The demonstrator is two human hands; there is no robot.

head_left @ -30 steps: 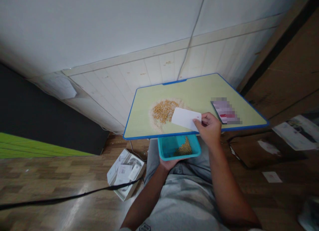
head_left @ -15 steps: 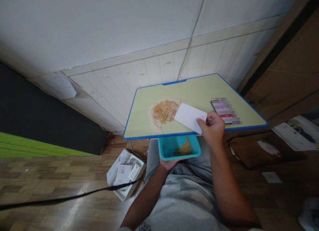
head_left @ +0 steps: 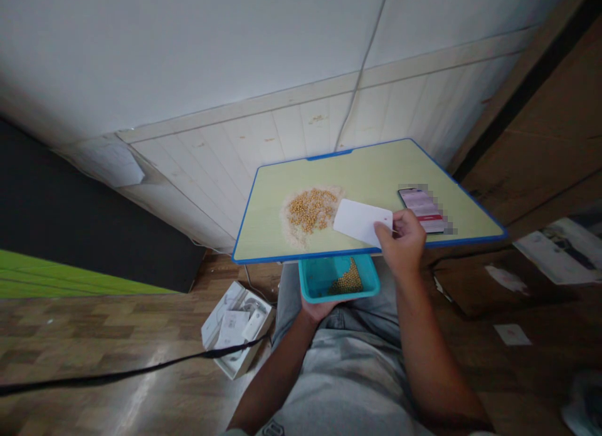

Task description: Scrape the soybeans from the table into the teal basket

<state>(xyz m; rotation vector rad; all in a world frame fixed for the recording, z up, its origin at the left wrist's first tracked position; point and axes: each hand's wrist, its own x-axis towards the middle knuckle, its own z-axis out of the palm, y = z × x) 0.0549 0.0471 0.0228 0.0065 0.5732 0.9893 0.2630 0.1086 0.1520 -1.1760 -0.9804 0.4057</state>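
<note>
My right hand (head_left: 402, 243) pinches a white card (head_left: 362, 222) over the pale green table (head_left: 367, 169), its free edge just right of a pile of yellow beans mixed with white grains (head_left: 310, 211). Under the table's near edge my left hand (head_left: 318, 309) holds a teal tray (head_left: 337, 278) from below. A small heap of yellow beans (head_left: 348, 283) lies in the tray's right part.
A phone (head_left: 424, 209) lies on the table to the right of my right hand. On the wooden floor at left sits an open white box (head_left: 237, 327) with a black cable (head_left: 117, 377) across it. Brown cardboard (head_left: 540, 141) and papers stand at right.
My right hand has shifted the card a little right, away from the pile, and the card now lies flatter. Left hand and tray have stayed put.
</note>
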